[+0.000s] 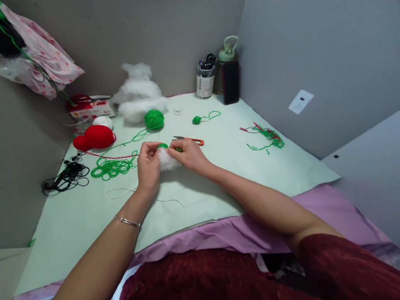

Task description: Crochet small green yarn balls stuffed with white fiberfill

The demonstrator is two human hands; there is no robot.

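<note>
Stuffing (166, 161) (white, wispy) and green yarnwork (163, 146) sit pinched in both hands' fingers (150, 146).

The table (214, 193) is being lit pretty softly and evenly, only faint shadows being cast near the hands (190, 155). The grey walls (318, 37) are being left kinda dim, fine detail is being smeared, and the upper right corner is being swallowed by black.

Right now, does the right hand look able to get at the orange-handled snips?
Likely yes: the snips lie close beside the right hand with nothing lying on them, though that hand is busy at the white stuffing.
</note>
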